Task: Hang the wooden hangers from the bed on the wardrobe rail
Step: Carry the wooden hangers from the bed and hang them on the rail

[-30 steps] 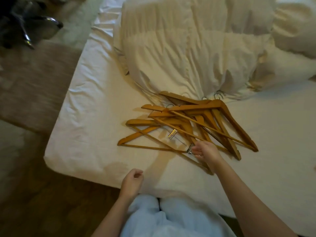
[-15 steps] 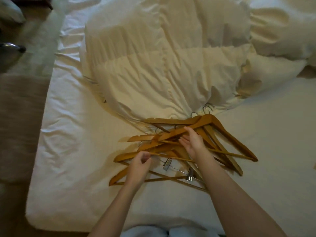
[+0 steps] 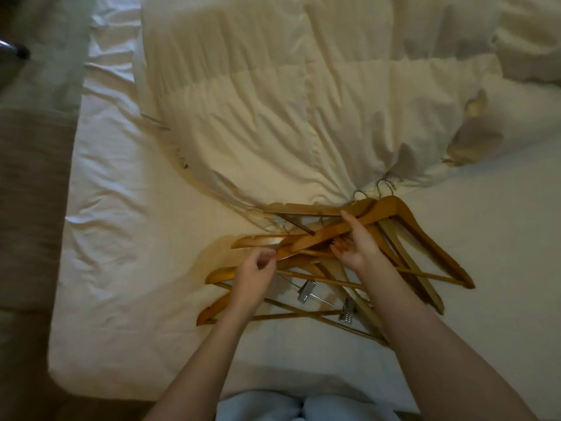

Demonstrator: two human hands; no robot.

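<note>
Several wooden hangers point(image 3: 422, 238) lie tangled in a pile on the white bed sheet point(image 3: 127, 238), their metal hooks pointing toward the duvet. One of them carries two metal clips point(image 3: 305, 291) on a wire bar. My right hand point(image 3: 355, 244) grips the left arm of the top hanger, thumb over the wood and fingers under it. My left hand point(image 3: 256, 270) pinches the thin end of a hanger at the pile's left side. No wardrobe rail is in view.
A crumpled cream duvet point(image 3: 273, 101) fills the bed beyond the pile. The bed's left edge drops to a brown rug point(image 3: 30, 192) and floor. My light blue trouser legs point(image 3: 303, 408) touch the bed's near edge.
My left hand rose from the bed's near edge to the pile's left side. My right hand moved from the clip bar up to the top hanger and closed on it.
</note>
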